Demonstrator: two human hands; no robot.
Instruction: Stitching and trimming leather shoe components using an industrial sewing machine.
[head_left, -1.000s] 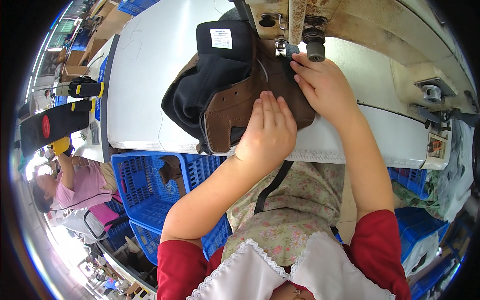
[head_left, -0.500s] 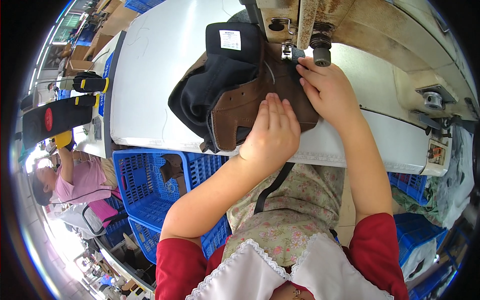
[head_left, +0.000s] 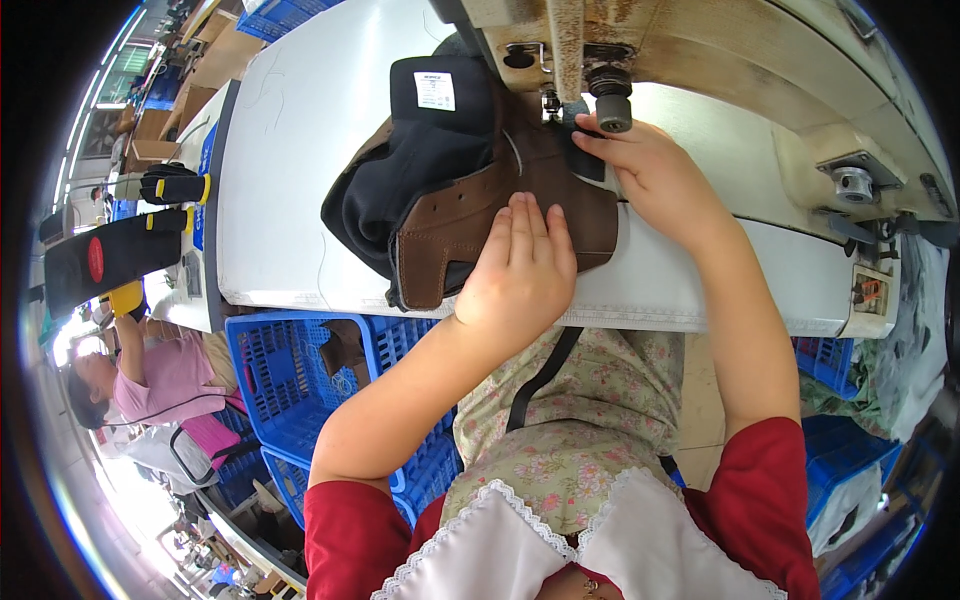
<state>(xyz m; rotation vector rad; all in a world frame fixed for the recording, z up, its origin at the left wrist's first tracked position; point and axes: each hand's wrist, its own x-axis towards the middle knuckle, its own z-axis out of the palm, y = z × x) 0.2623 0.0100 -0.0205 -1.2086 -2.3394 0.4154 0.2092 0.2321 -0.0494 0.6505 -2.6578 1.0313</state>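
A brown leather shoe upper with small punched holes (head_left: 470, 208) was laid on the smooth white counter (head_left: 285, 200), with the small metal presser foot (head_left: 551, 105) of the cream, rust-stained sewing machine (head_left: 700, 50) at its one o'clock edge. A loose black fabric lining (head_left: 430, 160) was bunched toward ten o'clock, and a padded-looking black tongue (head_left: 475, 100), by which a white rectangular label (head_left: 435, 90) was borne, was seen at eleven.

At five o'clock the bare left hand (head_left: 520, 270) was held flat, fingers straight and together; the leather was covered by it, not grasped. At three o'clock the bare right hand (head_left: 655, 175) was half curled, its fingertips placed at a narrow dark strip (head_left: 584, 155) (whether this was pinched could not be told).

The upper was judged light, its leather pliable yet firm enough to be guided under a palm, its lining floppy and easily folded. Hold would best be taken on the broad leather panel toward four o'clock, with fingertips well clear of the presser foot.
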